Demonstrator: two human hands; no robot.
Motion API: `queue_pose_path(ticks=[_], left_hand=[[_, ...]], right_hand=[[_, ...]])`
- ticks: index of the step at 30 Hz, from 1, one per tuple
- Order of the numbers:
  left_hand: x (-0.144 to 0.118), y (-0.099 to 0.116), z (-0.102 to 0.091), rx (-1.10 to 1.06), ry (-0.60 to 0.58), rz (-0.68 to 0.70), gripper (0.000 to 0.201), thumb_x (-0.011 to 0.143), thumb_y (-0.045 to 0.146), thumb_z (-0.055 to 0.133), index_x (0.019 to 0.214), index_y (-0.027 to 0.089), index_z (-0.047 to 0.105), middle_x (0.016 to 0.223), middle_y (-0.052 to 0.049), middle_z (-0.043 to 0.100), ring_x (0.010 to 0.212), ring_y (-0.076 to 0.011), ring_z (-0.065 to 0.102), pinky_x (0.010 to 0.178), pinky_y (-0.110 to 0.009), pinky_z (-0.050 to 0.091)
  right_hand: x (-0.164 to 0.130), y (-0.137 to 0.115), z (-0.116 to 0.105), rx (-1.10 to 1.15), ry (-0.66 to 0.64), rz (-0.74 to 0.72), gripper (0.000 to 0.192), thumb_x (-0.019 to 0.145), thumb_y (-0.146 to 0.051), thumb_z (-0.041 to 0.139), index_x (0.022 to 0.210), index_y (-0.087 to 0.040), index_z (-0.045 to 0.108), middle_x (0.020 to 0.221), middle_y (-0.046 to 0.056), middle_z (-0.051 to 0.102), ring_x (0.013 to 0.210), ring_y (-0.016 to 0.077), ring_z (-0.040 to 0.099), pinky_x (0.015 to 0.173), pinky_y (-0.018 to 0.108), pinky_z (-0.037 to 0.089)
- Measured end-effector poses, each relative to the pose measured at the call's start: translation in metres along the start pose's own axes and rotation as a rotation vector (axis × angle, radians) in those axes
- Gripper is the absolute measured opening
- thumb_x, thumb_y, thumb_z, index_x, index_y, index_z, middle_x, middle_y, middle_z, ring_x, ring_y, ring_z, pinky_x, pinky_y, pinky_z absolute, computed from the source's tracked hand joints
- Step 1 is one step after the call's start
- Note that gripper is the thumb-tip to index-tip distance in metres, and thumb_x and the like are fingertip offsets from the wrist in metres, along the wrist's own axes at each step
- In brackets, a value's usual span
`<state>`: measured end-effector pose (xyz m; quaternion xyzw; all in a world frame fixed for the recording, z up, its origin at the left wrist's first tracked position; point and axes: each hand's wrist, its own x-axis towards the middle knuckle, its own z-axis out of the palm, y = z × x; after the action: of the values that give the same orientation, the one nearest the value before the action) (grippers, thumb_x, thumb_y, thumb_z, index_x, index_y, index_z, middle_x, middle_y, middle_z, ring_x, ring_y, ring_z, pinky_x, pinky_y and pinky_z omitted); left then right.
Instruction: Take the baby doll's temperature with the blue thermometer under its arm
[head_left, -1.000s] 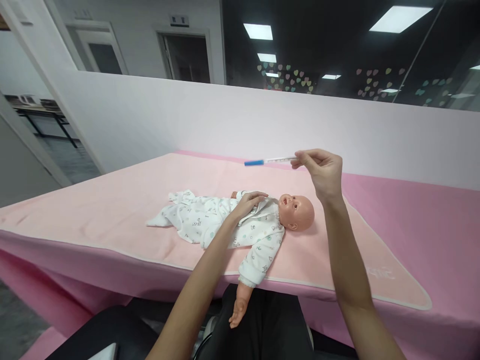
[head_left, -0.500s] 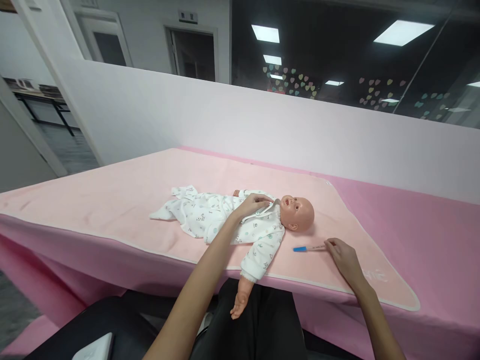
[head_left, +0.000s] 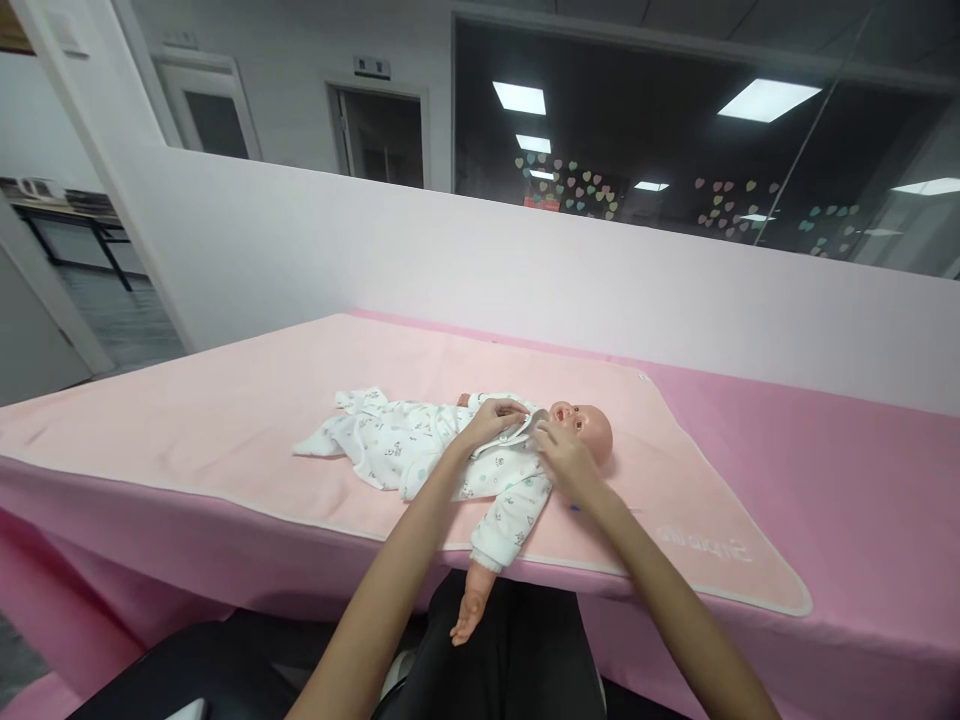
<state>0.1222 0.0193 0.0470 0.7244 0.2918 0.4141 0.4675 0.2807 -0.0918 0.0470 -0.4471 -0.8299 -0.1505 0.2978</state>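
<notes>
Open mat [head_left: 225,400] leftward, doll [head_left: 510,472] blocking middle

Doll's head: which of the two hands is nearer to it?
The right. The right hand is at the collar, right beside the doll's head and partly overlapping it in view; the left hand is farther away, over the chest of the white outfit.

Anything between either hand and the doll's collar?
Nothing visible. The left hand and right hand are both at the collar. The small blue item partly hidden by the right forearm lies nearer the mat's front edge, out of the way.
</notes>
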Motion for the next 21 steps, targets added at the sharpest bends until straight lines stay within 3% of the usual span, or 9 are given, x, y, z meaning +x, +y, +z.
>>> queue_pose_path(ticks=[3,7,10,12,17,21], left_hand=[[0.003,-0.005,-0.002,-0.011,0.007,-0.010,0.027,0.059,0.034,0.064,0.074,0.012,0.065,0.068,-0.004,0.062,0.065,-0.0127,0.054,0.060,-0.023,0.040],[0.007,-0.009,-0.006,-0.041,0.057,-0.029,0.023,0.059,0.031,0.063,0.073,0.012,0.065,0.060,0.000,0.057,0.056,-0.0087,0.048,0.054,-0.021,0.035],[0.007,-0.010,-0.009,-0.107,0.080,-0.081,0.023,0.059,0.031,0.061,0.073,0.013,0.065,0.047,0.004,0.046,0.046,-0.0057,0.035,0.047,-0.020,0.027],[0.005,-0.008,-0.011,-0.120,0.024,-0.124,0.025,0.059,0.032,0.063,0.075,0.013,0.066,0.047,0.005,0.046,0.044,-0.0046,0.029,0.044,-0.020,0.022],[0.000,-0.001,-0.014,-0.042,-0.178,-0.139,0.023,0.060,0.031,0.066,0.074,0.013,0.069,0.052,0.002,0.052,0.046,-0.0048,0.033,0.046,-0.020,0.023],[0.000,-0.002,-0.015,-0.020,-0.229,-0.115,0.022,0.062,0.030,0.066,0.074,0.012,0.070,0.050,0.002,0.050,0.048,-0.0056,0.036,0.046,-0.019,0.025]], right_hand=[[0.026,-0.011,0.040,-0.014,-0.020,0.056,0.034,0.076,0.001,0.037,0.096,-0.015,0.060,0.093,0.011,0.062,0.088,0.0198,0.056,0.078,0.033,0.048],[0.022,-0.010,0.070,0.095,0.185,0.188,0.031,0.080,-0.003,0.035,0.089,-0.016,0.062,0.091,0.009,0.063,0.087,0.0182,0.057,0.081,0.031,0.048],[0.014,-0.010,0.074,0.185,0.367,0.221,0.032,0.086,-0.008,0.031,0.093,-0.016,0.061,0.093,0.009,0.064,0.090,0.0168,0.059,0.085,0.030,0.048],[0.013,-0.010,0.073,0.203,0.444,0.271,0.031,0.089,-0.013,0.030,0.097,-0.016,0.060,0.094,0.009,0.064,0.092,0.0171,0.060,0.087,0.032,0.048],[0.015,-0.012,0.075,0.197,0.460,0.335,0.029,0.091,-0.019,0.030,0.103,-0.017,0.057,0.096,0.011,0.064,0.093,0.0187,0.060,0.086,0.035,0.050],[0.013,-0.013,0.076,0.162,0.463,0.283,0.030,0.091,-0.016,0.030,0.105,-0.013,0.056,0.096,0.012,0.063,0.095,0.0182,0.058,0.088,0.034,0.049]])
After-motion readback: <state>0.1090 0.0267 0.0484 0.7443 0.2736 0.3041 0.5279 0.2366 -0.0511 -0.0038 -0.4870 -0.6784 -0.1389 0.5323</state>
